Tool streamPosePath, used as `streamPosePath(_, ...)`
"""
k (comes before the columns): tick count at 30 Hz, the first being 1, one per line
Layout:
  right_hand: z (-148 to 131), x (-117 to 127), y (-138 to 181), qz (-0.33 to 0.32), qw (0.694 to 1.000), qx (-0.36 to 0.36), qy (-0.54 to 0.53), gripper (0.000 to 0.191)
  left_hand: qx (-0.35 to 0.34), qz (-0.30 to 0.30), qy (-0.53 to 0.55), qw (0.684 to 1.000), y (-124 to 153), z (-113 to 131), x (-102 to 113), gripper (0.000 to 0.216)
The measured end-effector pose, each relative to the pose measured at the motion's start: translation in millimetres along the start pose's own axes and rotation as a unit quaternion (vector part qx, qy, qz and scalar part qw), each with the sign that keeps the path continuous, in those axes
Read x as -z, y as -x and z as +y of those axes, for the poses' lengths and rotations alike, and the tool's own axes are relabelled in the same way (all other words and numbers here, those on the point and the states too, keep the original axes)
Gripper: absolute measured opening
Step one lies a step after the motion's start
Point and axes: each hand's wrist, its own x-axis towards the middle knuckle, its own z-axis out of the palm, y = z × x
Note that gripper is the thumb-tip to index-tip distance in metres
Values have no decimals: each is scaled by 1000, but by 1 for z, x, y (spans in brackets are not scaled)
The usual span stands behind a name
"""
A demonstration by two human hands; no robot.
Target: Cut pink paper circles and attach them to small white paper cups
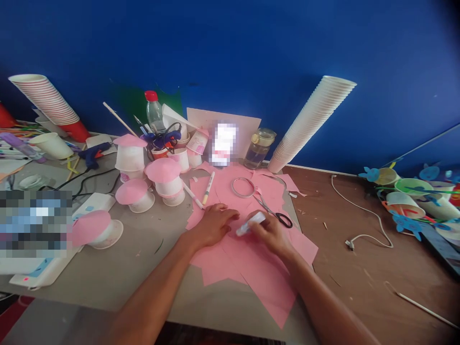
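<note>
My right hand (271,235) is closed around a small whitish object (250,223), perhaps a glue stick, held at a slant low over the pink paper (230,261); motion blur hides its detail. Opposite it, my left hand (215,225) rests on the same paper with its fingers bent and somewhat apart, holding nothing I can see. Scissors (275,213) with dark handles lie just beyond my right hand. A clear ring (243,194) sits farther back on the sheets. Past my left hand lie a marker with a yellowish end (209,189) and another white marker (194,195).
Several white paper cups with pink tops (163,179) stand at the left. A tall cup stack (312,124) leans right of a lidded jar (259,149). Behind the paper glows a blurred phone (223,143). A white cable (366,211) and blue-decorated cups (406,206) lie right.
</note>
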Motion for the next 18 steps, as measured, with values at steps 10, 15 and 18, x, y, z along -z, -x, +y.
streamPosePath(10,-5,-9,2,-39,989,36,136,9,2,4,-25,1000,-2,0,-1,48)
streamPosePath(15,-3,1,0,-11,999,-15,-38,14,-1,3,-5,1000,0,1,1,45)
streamPosePath(18,5,1,-4,121,992,-2,-31,17,-4,-3,-5,1000,-1,1,1,46)
